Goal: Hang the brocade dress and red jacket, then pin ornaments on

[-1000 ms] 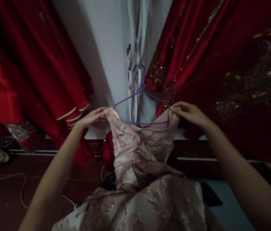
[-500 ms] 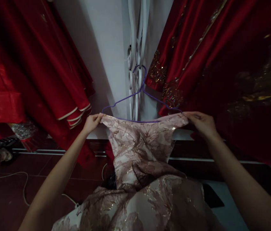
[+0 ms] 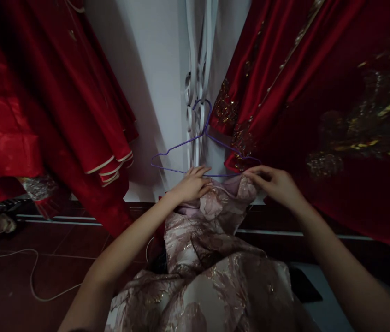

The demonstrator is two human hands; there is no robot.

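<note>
A pale pink dress (image 3: 212,244) with a shiny floral pattern spreads below me, its neckline bunched near a purple hanger (image 3: 177,146). The hanger's left arm is bare; its hook reaches the white curled metalwork. My left hand (image 3: 193,185) lies over the dress's neckline by the hanger's bottom bar, fingers apart. With thumb and fingers together, my right hand (image 3: 278,183) pinches the dress's right shoulder below the hanger's right end. The pinkish lining shows along the neckline. What lies under my left palm is hidden.
Red garments (image 3: 87,120) hang on the left, and a red gown (image 3: 285,115) with gold sequins hangs on the right. A white cable (image 3: 36,272) runs over the dark red tiled floor (image 3: 4,304). Shoes (image 3: 6,223) stand at far left.
My left hand has let go of the dress's left shoulder and moved right to the middle of the neckline. That shoulder has slipped off the hanger and folded inward. My right hand has shifted slightly left.
</note>
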